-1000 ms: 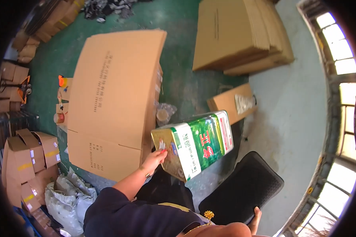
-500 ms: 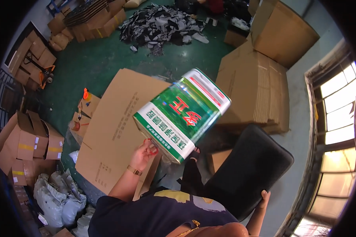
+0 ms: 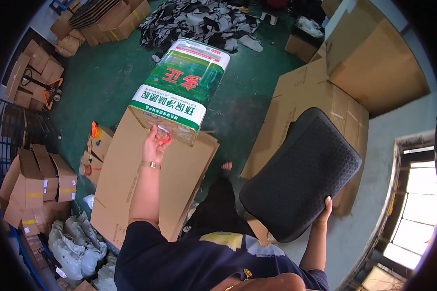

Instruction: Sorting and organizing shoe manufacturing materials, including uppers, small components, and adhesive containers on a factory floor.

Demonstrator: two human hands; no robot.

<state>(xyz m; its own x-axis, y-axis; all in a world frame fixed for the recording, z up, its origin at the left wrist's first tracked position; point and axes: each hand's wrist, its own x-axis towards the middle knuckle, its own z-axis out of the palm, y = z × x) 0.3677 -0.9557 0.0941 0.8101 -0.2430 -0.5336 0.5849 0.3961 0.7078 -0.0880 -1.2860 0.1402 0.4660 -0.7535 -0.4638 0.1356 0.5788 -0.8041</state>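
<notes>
My left hand (image 3: 155, 145) is closed around the red handle on the end of a rectangular green and white metal can (image 3: 179, 82). The can is held up in the air, tilted, its far end pointing away from me. My right hand (image 3: 324, 211) grips the lower right edge of a black padded cushion (image 3: 303, 172) with rounded corners and a textured face. The thumb shows at its edge; the other fingers are hidden behind it. Below the can lies a large flat cardboard sheet (image 3: 126, 169).
A heap of black and grey scraps (image 3: 199, 22) lies on the green floor. Stacked flat cardboard (image 3: 296, 106) and a big carton (image 3: 378, 58) stand by the right wall. Open cartons (image 3: 36, 177) and white plastic bags (image 3: 77, 247) are at left, with an orange pallet jack (image 3: 53, 92) beyond.
My left hand has carried the can forward and to the left. The cushion has been raised by my right hand, and its textured face now shows.
</notes>
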